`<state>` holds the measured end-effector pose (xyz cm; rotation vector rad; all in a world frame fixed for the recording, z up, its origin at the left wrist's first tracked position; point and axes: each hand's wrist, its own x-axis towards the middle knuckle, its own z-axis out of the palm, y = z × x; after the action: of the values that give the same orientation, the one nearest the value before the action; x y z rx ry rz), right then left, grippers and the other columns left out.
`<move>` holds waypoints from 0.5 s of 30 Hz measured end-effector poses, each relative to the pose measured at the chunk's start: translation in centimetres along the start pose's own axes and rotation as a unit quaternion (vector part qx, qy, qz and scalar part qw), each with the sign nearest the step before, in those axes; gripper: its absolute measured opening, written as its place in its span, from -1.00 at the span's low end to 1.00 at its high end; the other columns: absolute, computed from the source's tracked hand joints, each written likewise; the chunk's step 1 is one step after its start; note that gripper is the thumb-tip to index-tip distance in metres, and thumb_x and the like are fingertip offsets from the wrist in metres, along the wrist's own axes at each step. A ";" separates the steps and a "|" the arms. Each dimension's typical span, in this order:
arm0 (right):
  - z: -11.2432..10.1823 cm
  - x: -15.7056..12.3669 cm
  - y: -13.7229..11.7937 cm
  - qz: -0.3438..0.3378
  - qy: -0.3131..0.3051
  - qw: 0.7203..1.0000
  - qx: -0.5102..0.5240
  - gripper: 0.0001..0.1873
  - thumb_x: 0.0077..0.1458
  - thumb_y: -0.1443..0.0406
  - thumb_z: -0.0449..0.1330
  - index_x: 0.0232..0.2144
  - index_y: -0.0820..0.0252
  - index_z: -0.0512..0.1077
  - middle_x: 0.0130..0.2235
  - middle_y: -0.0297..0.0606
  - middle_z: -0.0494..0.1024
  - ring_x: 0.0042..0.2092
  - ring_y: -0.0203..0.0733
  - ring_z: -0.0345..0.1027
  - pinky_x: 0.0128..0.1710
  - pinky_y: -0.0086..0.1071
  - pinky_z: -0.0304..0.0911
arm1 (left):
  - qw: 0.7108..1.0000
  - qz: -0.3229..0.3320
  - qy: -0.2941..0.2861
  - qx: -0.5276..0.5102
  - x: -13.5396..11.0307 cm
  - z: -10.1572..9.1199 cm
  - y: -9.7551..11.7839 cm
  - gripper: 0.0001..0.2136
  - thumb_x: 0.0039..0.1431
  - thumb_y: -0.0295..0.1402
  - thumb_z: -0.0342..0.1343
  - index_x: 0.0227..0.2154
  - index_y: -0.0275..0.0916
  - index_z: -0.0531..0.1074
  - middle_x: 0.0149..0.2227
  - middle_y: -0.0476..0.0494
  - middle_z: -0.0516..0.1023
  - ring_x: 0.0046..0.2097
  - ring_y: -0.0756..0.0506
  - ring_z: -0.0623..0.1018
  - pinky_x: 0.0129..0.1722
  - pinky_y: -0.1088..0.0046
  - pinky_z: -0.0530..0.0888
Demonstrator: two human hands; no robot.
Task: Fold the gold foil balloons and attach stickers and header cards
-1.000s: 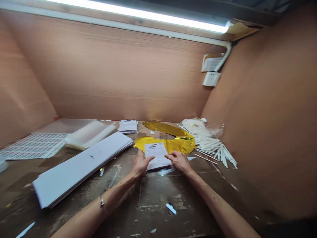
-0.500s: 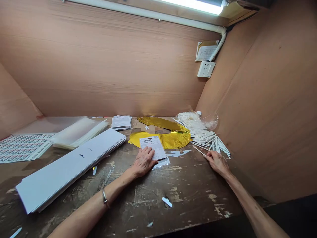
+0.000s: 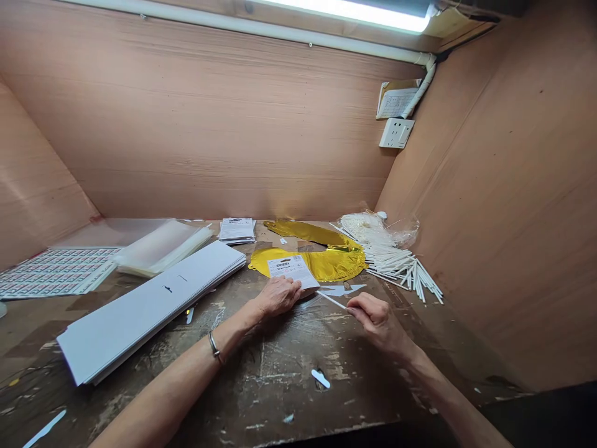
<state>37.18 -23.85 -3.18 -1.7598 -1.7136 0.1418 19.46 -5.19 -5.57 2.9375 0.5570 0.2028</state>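
My left hand [image 3: 280,295] is closed on the near edge of a printed packet [image 3: 293,269], which has a hang slot at its top and lies partly over a gold foil balloon [image 3: 326,264]. In my right hand [image 3: 375,316] a thin white straw [image 3: 332,300] is pinched near one end. The straw's far tip reaches the packet's lower right corner; whether it is inside, I cannot tell. A loose pile of similar white straws [image 3: 396,264] lies beyond my right hand, beside a clear plastic bag [image 3: 405,231].
A stack of long white cards [image 3: 153,311] lies at left. Behind it are clear plastic sleeves [image 3: 161,249], a printed sticker sheet [image 3: 56,272] and a pile of printed packets [image 3: 237,230]. Paper scraps [image 3: 321,378] dot the worn table [image 3: 261,386]. A socket [image 3: 396,133] is on the wall.
My right hand has carried the straw from beside the pile leftward to the packet. My left hand has gone from lying on the packet to gripping its near edge. The view has shifted slightly.
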 end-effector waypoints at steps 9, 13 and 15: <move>5.6 1.2 -0.6 0.011 -0.049 0.955 -0.291 -0.78 0.04 0.52 -0.07 -0.41 0.26 0.35 -0.36 -0.17 0.38 -0.38 -0.25 0.26 -0.43 -0.45 0.09 | 0.992 0.019 0.023 0.122 -0.8 1.8 0.2 -0.62 0.23 -0.19 -0.35 -0.22 -0.26 0.31 -0.24 -0.30 0.36 -0.15 -0.23 0.33 -0.21 0.18 0.29; 7.6 2.9 -0.7 -0.007 -0.088 0.935 -0.344 -0.79 0.05 0.52 -0.06 -0.35 0.29 0.34 -0.32 -0.13 0.38 -0.33 -0.20 0.28 -0.43 -0.43 0.11 | 0.987 0.022 0.029 0.159 -1.2 2.3 0.4 -0.64 0.23 -0.24 -0.35 -0.12 -0.26 0.27 -0.16 -0.36 0.31 -0.09 -0.30 0.28 -0.20 0.06 0.27; 7.8 3.5 -0.5 0.000 -0.086 0.939 -0.333 -0.80 0.08 0.49 -0.07 -0.35 0.29 0.34 -0.32 -0.13 0.38 -0.32 -0.18 0.28 -0.40 -0.41 0.14 | 0.986 0.022 0.026 0.161 -1.4 2.4 0.4 -0.64 0.23 -0.24 -0.35 -0.10 -0.26 0.26 -0.16 -0.37 0.30 -0.08 -0.31 0.27 -0.20 0.03 0.26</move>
<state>33.19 -17.71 -7.61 -2.2762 -2.0427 -0.3383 18.71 -6.33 -7.97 3.2681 0.5821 0.2138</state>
